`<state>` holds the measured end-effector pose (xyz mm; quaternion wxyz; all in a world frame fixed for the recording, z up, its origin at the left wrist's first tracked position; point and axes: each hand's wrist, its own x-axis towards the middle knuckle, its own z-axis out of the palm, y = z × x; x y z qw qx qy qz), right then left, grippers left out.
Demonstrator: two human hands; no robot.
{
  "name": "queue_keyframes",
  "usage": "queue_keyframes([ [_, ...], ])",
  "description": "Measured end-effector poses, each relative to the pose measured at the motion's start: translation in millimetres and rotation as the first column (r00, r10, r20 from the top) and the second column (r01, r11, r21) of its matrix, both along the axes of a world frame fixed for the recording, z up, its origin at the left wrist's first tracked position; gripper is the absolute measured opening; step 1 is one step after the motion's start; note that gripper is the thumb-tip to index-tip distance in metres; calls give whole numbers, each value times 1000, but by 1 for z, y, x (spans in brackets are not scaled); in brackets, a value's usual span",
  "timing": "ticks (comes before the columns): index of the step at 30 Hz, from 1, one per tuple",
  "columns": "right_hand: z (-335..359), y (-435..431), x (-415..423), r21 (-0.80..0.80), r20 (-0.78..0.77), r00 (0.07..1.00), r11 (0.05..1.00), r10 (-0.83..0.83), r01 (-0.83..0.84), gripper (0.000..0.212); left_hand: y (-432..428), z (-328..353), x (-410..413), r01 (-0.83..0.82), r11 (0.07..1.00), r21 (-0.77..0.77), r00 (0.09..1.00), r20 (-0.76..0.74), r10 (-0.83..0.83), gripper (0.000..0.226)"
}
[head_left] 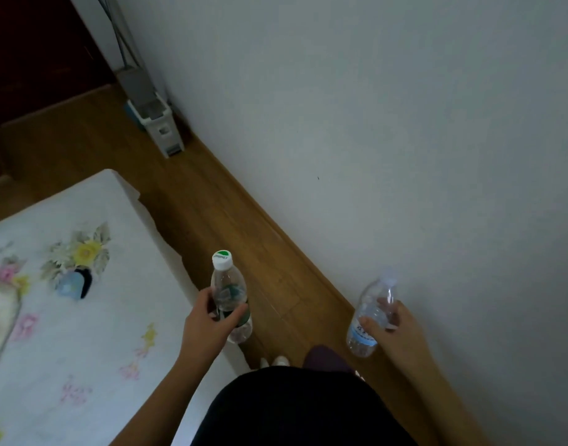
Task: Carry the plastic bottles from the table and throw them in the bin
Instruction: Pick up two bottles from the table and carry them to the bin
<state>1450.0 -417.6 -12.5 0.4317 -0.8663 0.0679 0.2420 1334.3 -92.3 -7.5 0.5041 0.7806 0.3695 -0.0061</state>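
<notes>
**Between bed and wall, a bottle in each hand**

On my far left lies a bed under a white sheet printed with pink and yellow flowers. A small thing in pale blue and black rests on the sheet, too blurred for me to name. Past the foot of the bed, a white and grey plastic unit stands on the wooden floor against the wall, with a pole rising from its back. I cannot tell what it is.

Near the bed's edge, my left hand grips a clear plastic bottle with a white and green cap. My fingers and thumb curl round its middle, partly covering a green label. The bottle is close to upright, cap up, and sits over the line where the sheet meets the floor.

Below, my dark clothing fills the bottom of the view. Just above it show pale toes and a rounded purple shape.

Further right, the clear bottle with the blue and white label tilts with its neck up and to the right, its top washed out against the wall. My right hand holds it from the right side, thumb across the label and fingers wrapped behind the upper body. The two bottles are well apart. The plain pale wall takes up the right half of the view.
</notes>
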Motion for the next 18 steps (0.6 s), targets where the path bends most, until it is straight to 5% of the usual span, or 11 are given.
queue_keyframes([
  [5,-9,32,82,6,-16,999,999,46,-46,58,36,-1,65,-68,998,-5,997,23,68,62],
  [12,-16,139,221,94,-20,968,964,252,-249,59,97,-5,133,-288,958,-5,957,24,288,59],
  [18,0,272,313,182,9,857,841,516,-509,54,141,-1,148,-566,824,28,824,36,565,48],
])
